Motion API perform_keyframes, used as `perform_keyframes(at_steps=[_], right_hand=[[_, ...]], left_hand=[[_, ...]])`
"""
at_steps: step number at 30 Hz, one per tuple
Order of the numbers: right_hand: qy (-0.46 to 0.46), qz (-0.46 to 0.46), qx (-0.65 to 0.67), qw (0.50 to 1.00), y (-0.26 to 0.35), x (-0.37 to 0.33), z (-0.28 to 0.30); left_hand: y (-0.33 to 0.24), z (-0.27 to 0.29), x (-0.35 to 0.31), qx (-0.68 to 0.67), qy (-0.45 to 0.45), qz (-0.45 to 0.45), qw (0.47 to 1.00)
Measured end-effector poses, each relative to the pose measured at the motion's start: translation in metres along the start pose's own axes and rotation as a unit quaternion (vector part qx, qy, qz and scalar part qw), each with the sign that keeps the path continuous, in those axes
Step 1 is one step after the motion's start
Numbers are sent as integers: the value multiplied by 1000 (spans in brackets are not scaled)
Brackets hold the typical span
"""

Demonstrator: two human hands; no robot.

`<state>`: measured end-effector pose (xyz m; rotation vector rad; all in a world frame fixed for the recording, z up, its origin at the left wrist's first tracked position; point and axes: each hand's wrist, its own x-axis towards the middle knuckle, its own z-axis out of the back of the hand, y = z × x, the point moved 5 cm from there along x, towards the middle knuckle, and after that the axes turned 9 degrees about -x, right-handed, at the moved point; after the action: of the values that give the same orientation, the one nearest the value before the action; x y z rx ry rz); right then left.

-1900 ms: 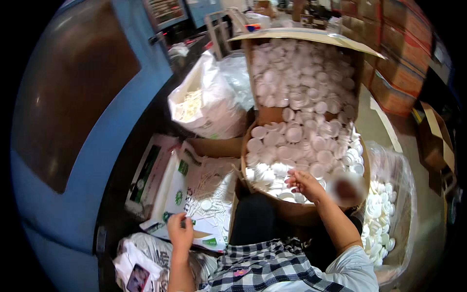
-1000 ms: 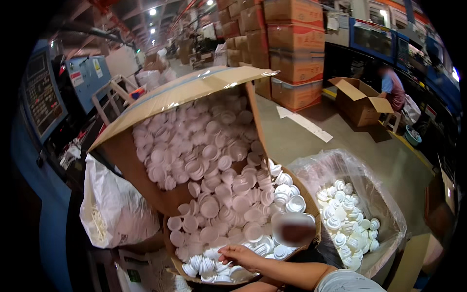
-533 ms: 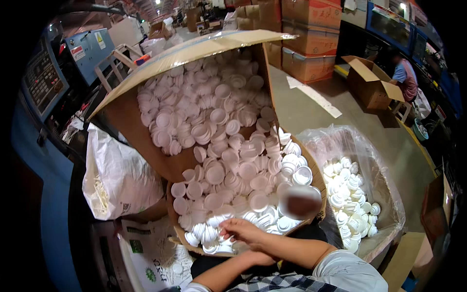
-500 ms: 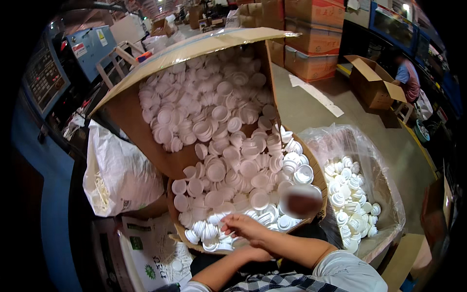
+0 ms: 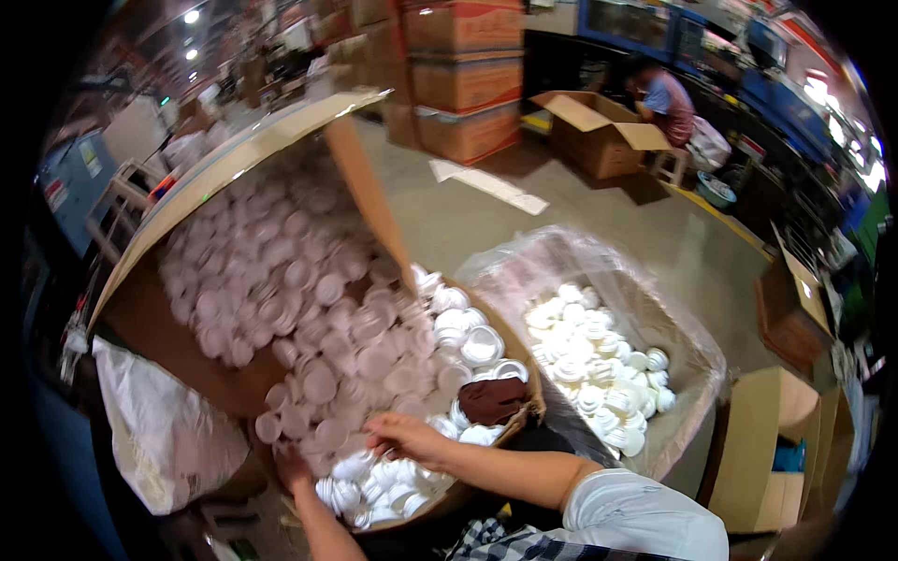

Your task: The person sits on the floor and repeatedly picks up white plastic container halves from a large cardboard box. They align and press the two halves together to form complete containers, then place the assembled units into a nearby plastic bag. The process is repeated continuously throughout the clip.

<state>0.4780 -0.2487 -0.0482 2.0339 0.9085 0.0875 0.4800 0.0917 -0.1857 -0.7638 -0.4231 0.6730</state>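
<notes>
A large cardboard box lies tipped toward me, filled with many small round white plastic caps. Over the caps near the front edge is my right hand, its fingers bent together; whatever they hold, if anything, is too small to make out. My left hand is at the box's left front edge, beside the caps, dim and smeared by motion, so its fingers cannot be read. A dark reddish-brown cloth-like piece rests on the caps at the right front corner.
To the right stands a box lined with clear plastic, holding more white caps. A white woven sack is at the left. Open cartons stand at the right. Farther off, a person sits by an open carton.
The view has swung to the right, so the boxes appear farther left. My hands, close together before, are now apart, with the left at the box's left edge.
</notes>
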Motion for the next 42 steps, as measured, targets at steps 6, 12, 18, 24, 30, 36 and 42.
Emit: perform_keyframes(at_steps=[6,12,18,24,30,36,42], right_hand=[[-4,13,-8,1000,6,-17,3],[31,4,-21,999,-16,7,-24],[-24,-17,-75,997,-22,-5,-17],[11,-13,-28,999,-4,-24,-25],[31,-17,-26,999,-1,-16,-33],[14,-18,-51,998,-12,-9,-37],[13,9,-23,1000,-12,-2,-28]], left_hand=[[-59,-20,-41,88,147,-36,985],[-79,-103,-123,-659,413,237,583],[-192,-119,-223,-45,323,-342,881],[-225,-120,-165,-136,274,-243,921],[-262,-98,-21,-87,3,-373,924],[-251,-172,-3,168,33,-307,936],[-256,-148,-72,22,126,-415,901]])
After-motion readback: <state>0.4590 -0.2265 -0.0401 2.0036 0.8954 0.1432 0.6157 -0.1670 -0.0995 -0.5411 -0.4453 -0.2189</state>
